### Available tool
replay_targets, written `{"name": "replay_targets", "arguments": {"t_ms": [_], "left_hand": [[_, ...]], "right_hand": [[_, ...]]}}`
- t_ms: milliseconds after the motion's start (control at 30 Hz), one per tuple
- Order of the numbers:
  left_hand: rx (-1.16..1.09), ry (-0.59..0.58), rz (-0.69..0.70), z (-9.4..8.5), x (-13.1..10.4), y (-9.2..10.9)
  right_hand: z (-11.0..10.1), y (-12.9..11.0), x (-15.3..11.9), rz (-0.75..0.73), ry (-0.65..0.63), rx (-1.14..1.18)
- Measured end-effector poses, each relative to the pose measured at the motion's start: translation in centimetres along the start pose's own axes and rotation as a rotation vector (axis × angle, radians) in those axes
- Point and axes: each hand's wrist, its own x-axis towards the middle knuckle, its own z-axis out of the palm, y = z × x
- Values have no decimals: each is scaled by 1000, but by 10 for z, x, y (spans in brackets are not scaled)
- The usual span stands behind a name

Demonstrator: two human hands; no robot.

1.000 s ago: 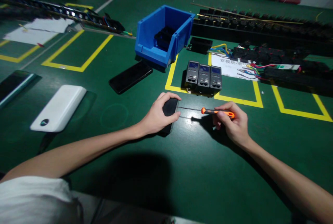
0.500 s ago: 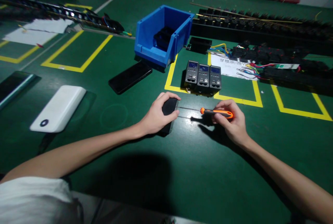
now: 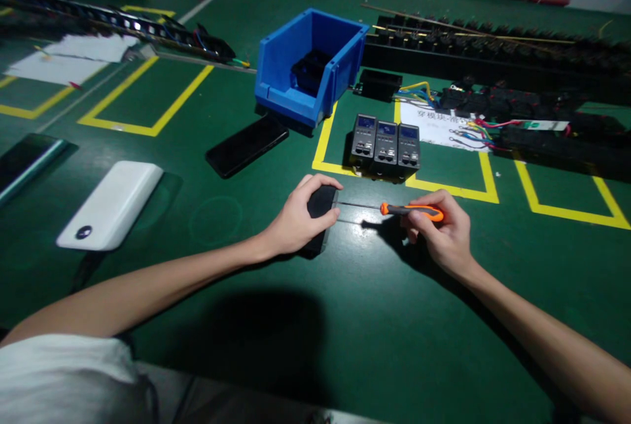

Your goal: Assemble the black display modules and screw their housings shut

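Note:
My left hand [image 3: 300,217] is closed around a small black module [image 3: 321,203], holding it against the green table; the fingers hide much of it. In my right hand [image 3: 441,230] is a screwdriver [image 3: 411,211] with an orange and black handle, gripped between thumb and fingers. Its thin shaft points left, and the tip meets the right side of the black module. Just beyond my hands, three dark modules [image 3: 386,144] with small displays and ports stand side by side.
A blue bin [image 3: 290,98] with black parts inside stands behind a black phone [image 3: 246,146]. To the left lie a white power bank [image 3: 111,204] and another phone [image 3: 27,164]. Black strips with wires [image 3: 532,108] and a printed paper [image 3: 434,128] occupy the back right.
The screwdriver handle has turned slightly in my right hand, and those fingers have shifted a little. My left hand and the black module stay in place.

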Motion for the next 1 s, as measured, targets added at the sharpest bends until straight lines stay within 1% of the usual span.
{"name": "replay_targets", "arguments": {"t_ms": [200, 333, 467, 533, 600, 700, 767, 900, 1000], "left_hand": [[-10, 0, 6, 0, 0, 1], [-9, 3, 9, 0, 0, 1], [-5, 1, 10, 0, 0, 1], [-3, 1, 9, 0, 0, 1], [-2, 0, 4, 0, 0, 1], [-3, -2, 5, 0, 0, 2], [-6, -3, 9, 0, 0, 2], [-6, -6, 10, 0, 0, 1], [-7, -4, 2, -1, 0, 1]], "right_hand": [[0, -4, 0, 55, -16, -47], [0, -4, 1, 43, -37, -94], [-1, -1, 2, 33, -65, -65], [-2, 0, 3, -17, -75, -53], [-3, 2, 3, -99, -68, -68], [-4, 3, 1, -220, -36, -81], [-4, 3, 0, -257, -8, -83], [-3, 2, -2, -187, 51, -115], [-1, -1, -3, -131, 52, -99]]}}
